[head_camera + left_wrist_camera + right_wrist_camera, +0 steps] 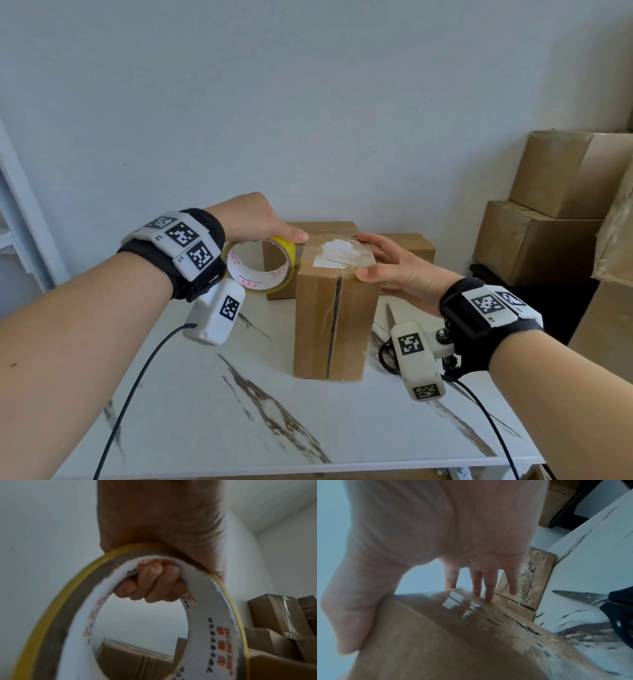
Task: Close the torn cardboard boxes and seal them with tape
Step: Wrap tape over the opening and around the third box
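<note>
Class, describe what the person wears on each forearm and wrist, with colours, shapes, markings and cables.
Both forearms are bare, with no sleeves. The left hand and right hand each have a black wrist wrap carrying white blocks printed with black square code markers. Under each wrist hangs a white rounded camera housing, also code-marked, with a thin black cable trailing down.

Left hand [255, 219] curled, right hand [394, 270] spread

marble table [205, 428], upright box [334, 322], scissors [388, 337]
</note>
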